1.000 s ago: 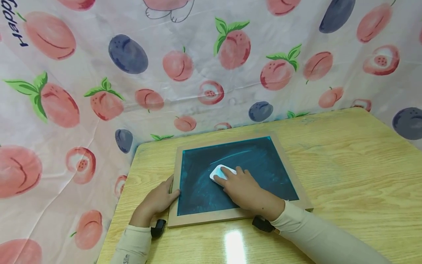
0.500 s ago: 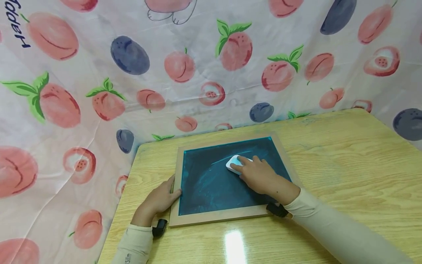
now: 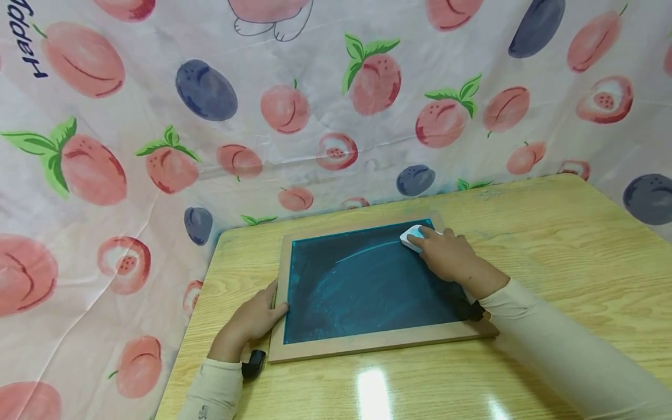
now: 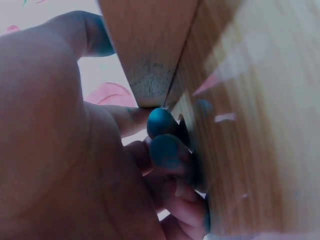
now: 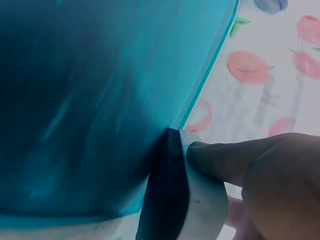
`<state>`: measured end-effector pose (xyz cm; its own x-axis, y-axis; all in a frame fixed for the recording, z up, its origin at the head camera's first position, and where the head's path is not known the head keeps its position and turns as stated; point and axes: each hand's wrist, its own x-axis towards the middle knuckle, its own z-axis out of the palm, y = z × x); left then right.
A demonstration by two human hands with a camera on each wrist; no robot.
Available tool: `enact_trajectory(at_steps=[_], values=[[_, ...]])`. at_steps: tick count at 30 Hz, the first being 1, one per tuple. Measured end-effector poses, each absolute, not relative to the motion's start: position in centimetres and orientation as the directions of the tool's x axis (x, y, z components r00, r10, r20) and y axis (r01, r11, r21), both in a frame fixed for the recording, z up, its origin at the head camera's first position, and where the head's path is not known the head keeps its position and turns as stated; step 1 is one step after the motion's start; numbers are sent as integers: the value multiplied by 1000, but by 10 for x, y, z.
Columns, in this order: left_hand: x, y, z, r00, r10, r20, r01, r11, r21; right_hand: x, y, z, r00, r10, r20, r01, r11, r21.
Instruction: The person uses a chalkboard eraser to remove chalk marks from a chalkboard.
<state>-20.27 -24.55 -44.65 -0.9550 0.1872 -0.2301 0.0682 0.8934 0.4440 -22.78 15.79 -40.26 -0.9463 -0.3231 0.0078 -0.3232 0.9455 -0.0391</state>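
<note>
A wood-framed chalkboard [image 3: 367, 291] lies flat, its dark surface streaked with chalk smears. My right hand [image 3: 446, 255] grips a white chalkboard eraser [image 3: 412, 236] with a pale blue top, near the board's upper right corner. In the right wrist view, the eraser's dark felt side [image 5: 167, 195] faces the board and my thumb and fingers pinch its white back. My left hand [image 3: 252, 318] holds the left side of the frame, thumb over its top. The left wrist view shows the fingers [image 4: 172, 155] curled beside the frame's edge [image 4: 150, 50], their tips coloured with teal chalk.
The board rests on a light wooden table [image 3: 567, 262], which extends to the right of it. A fruit-print cloth [image 3: 325, 87] hangs behind the table and along its left side. Faint chalk dust marks the table top.
My right hand has slid the eraser up and to the right across the board, from near its middle to the upper right. The left hand stays on the frame.
</note>
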Motion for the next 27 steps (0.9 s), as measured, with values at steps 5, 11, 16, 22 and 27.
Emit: enact_trajectory(at_steps=[5,11,16,22,27], values=[[-203,-246,-447,-955,186,-232,66,894,443,-231,162,-404,-945,-326,12,-326,944,-58],[-202,-248,-449,-956,184,-229,63,889,453,-230,157,-403,-934,-357,22,-357,931,-69],[-202,-247,-450,-955,185,-230,59,883,465,-229,145,-405,-917,-399,28,-400,914,-76],[-202,-247,-449,-957,186,-224,64,885,462,-218,113,-408,-870,-491,42,-493,867,-70],[-203,-247,-450,-957,184,-223,63,886,460,-205,88,-411,-809,-584,62,-588,805,-82]])
